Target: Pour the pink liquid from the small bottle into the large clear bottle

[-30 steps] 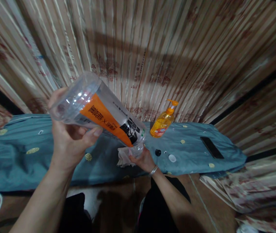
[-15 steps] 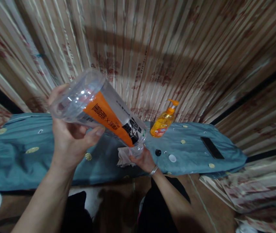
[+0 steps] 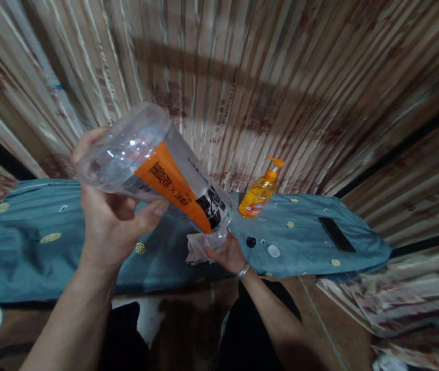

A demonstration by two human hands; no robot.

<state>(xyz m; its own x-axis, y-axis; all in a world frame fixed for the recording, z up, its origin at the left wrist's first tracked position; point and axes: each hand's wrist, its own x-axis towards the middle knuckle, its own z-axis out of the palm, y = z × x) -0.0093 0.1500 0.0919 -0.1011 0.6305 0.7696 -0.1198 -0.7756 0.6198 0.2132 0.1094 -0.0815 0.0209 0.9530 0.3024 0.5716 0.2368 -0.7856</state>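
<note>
A large clear plastic cup [image 3: 183,170] with an orange and black printed panel is held tilted, its wide end up toward me at the left. My left hand [image 3: 113,221] wraps round that wide end, thumb along the side. At the narrow lower end, my right hand [image 3: 227,255] grips a small clear part that looks like a neck; its exact shape is hard to make out. A crumpled white tissue [image 3: 198,250] shows beside the right fingers; whether they touch it I cannot tell.
An orange pump bottle [image 3: 258,196] stands behind on the teal cloth [image 3: 49,268]. A small black cap [image 3: 251,241] and a white disc [image 3: 273,251] lie right of my right hand. Farther right lies a dark phone [image 3: 336,234]. Striped curtains [image 3: 242,77] hang close behind.
The wide end of the cup has tipped slightly up and to the left with my left hand. My right hand stays nearly in place at the narrow end.
</note>
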